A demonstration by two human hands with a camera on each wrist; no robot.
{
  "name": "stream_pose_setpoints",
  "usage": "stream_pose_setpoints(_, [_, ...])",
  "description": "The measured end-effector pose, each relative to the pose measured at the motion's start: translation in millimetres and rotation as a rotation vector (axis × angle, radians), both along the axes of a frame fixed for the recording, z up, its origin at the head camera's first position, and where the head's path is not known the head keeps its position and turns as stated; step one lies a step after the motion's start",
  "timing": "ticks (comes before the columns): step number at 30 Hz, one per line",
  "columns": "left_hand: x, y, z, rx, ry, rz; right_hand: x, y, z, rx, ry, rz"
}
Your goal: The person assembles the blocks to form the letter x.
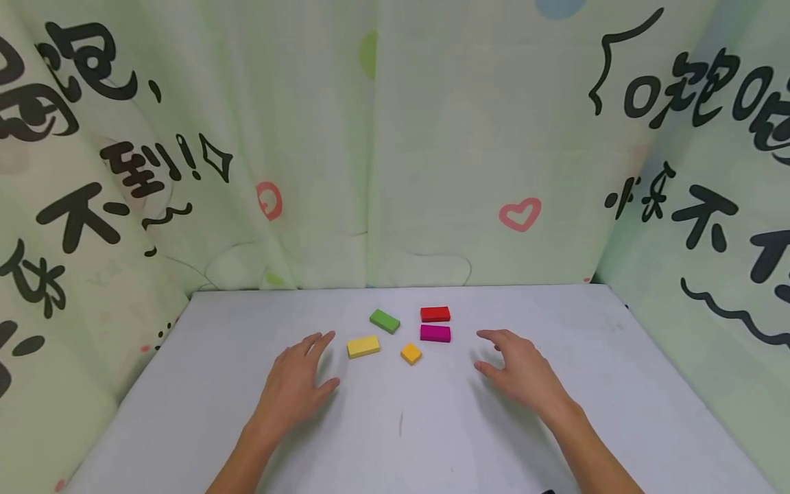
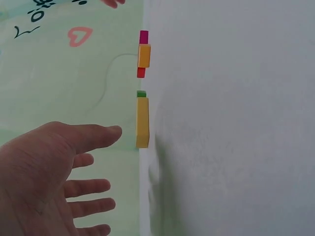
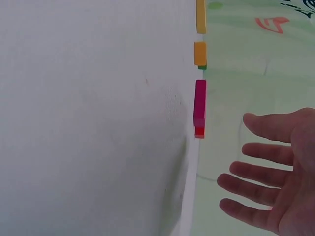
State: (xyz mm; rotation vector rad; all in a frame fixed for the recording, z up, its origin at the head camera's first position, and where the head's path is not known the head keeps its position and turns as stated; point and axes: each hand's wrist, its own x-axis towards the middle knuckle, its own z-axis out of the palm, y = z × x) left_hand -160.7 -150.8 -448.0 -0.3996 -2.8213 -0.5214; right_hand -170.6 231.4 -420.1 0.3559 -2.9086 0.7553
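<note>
Several small coloured blocks lie apart on the white table. A yellow block (image 1: 363, 347) is nearest my left hand (image 1: 299, 381), which hovers to its left with fingers spread and holds nothing. Behind the yellow one lies a green block (image 1: 385, 321), set at a slant. A short orange block (image 1: 411, 354) sits at the front of the group. On the right, a red block (image 1: 435, 314) lies just behind a magenta block (image 1: 435, 333). My right hand (image 1: 521, 367) is held to the right of the magenta block, fingers extended, touching nothing.
The white table (image 1: 395, 439) reaches back to a pale green curtain (image 1: 444, 171) with black writing and pink hearts. More curtain hangs along the left and right sides. A small dark object (image 1: 548, 491) shows at the bottom edge, too cut off to identify.
</note>
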Motion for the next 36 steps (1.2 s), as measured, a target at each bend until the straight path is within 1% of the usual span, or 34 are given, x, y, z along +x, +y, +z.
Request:
stream_pose_setpoints(6, [-8.2, 5, -1.3, 0.038, -0.009, -0.019, -5.6, -4, 0.0, -0.025, -0.037, -0.002])
stream_pose_setpoints(11, [-13.5, 10, -2.0, 0.065, -0.034, -0.018, -8.7, -10, -0.7, -0.053, -0.074, 0.004])
stream_pose_setpoints(19, [-20.7, 16, -1.6, 0.070, -0.069, -0.009, -13.6, -21, -2.8, -0.121, -0.135, 0.042])
stream_pose_setpoints(25, [-26.4, 19, -0.1, 0.115, -0.121, -0.007, -19.6, -31, -8.4, -0.108, -0.155, 0.022])
stream_pose_setpoints(29, [-31.2, 21, 0.2, 0.152, -0.145, -0.025, -24.8, -38, -11.4, -0.121, -0.179, 0.014])
stream_pose_setpoints(36, [-41.1, 24, -1.3, 0.216, -0.179, -0.062, -31.8, -49, -11.5, -0.173, -0.207, 0.036])
